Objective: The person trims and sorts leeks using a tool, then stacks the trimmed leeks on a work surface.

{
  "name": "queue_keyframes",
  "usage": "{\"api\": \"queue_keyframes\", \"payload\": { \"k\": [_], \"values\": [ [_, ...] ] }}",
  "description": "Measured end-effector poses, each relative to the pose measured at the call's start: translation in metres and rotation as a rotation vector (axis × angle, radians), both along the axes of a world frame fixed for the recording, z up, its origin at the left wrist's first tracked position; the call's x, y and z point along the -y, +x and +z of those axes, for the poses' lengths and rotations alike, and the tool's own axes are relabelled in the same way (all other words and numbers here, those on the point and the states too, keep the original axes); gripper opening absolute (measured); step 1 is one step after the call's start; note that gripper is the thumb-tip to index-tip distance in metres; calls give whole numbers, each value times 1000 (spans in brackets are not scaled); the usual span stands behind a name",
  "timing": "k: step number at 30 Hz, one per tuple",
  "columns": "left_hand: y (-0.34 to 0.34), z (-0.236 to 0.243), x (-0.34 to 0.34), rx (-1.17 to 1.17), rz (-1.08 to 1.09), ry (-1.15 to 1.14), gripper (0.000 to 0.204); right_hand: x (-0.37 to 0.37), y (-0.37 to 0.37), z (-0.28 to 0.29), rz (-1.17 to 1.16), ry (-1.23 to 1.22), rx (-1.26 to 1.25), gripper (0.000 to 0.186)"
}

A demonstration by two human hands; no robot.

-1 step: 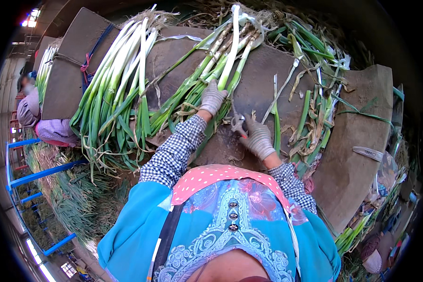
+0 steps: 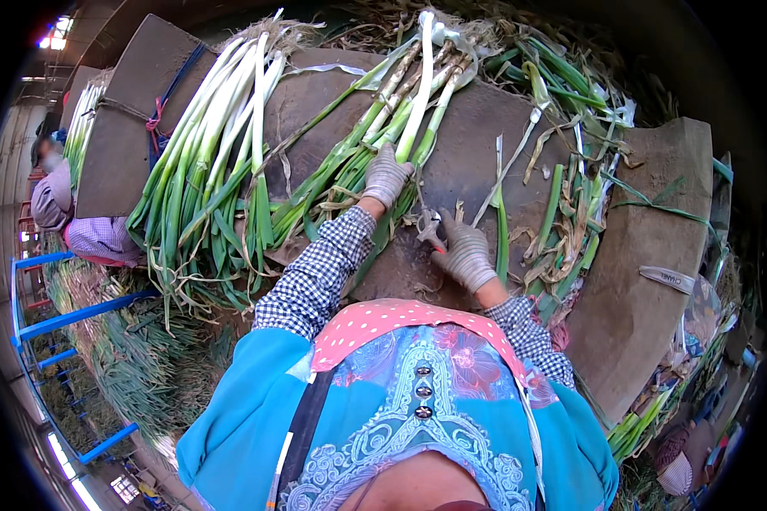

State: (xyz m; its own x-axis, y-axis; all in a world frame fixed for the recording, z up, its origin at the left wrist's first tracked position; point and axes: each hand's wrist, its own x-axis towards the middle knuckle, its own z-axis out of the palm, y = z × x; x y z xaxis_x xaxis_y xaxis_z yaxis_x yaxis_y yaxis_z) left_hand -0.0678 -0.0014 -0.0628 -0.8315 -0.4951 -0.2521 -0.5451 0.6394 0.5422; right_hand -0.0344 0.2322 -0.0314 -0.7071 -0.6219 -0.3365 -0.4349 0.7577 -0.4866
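Grey knit gloves cover both hands in the head view. The left hand (image 2: 388, 176) is closed round the green part of a leek (image 2: 416, 102), whose white shank points away from the person; how many leaves the fingers take in is hidden. The leek lies over a loose bunch (image 2: 396, 89) with brown, dirty outer skins, near the middle of the brown table (image 2: 464, 149). The right hand (image 2: 466, 251) is closed on the scissors (image 2: 429, 228), just beside the leek's leaves; the blades point away from the body, and I cannot tell whether they are apart.

To the left rests a thick pile (image 2: 222, 145) of white-and-green leeks, roots at the far end and leaves drooping over the near edge. To the right lie scraps (image 2: 571, 230), a tangle of dry and green leaves. Beyond them a board (image 2: 631, 298) carries a green string (image 2: 660, 206) and a pale strip (image 2: 666, 277).

Checked sleeves (image 2: 315, 272) and a pink dotted apron edge (image 2: 400, 322) show on the person. At the far left are a co-worker (image 2: 102, 234), a blue rail (image 2: 85, 317) and a heap (image 2: 145, 358) of greens.
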Motion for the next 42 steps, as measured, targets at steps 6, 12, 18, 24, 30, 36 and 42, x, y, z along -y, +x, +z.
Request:
{"api": "queue_keyframes", "payload": {
  "k": [6, 12, 18, 24, 30, 36, 42],
  "values": [
    [-2, -3, -9, 45, -60, -83, 64, 1, 1, -17, -23, 0, 13, 82],
    [3, -4, 10, 38, -59, 201, 65, 20, -42, -4, -103, 34, -49, 60],
    [39, 35, 17, 128, -139, 205, 86, 10, -74, -21, -188, -142, -111, 46],
    [3, 73, 68, 312, -238, -298, 59, 1, 4, -14, 88, -91, 65, 86],
    [23, 90, 47, -140, 5, 102, 41, -4, -5, -12, -34, -86, 21, 86],
    [52, -5, 0, -292, 4, -271, 47, 6, 3, -4, 31, -46, 46, 87],
    [26, 3, 24, -140, 3, -485, 50, 5, 6, -11, 36, -112, -14, 81]
  ]
}}
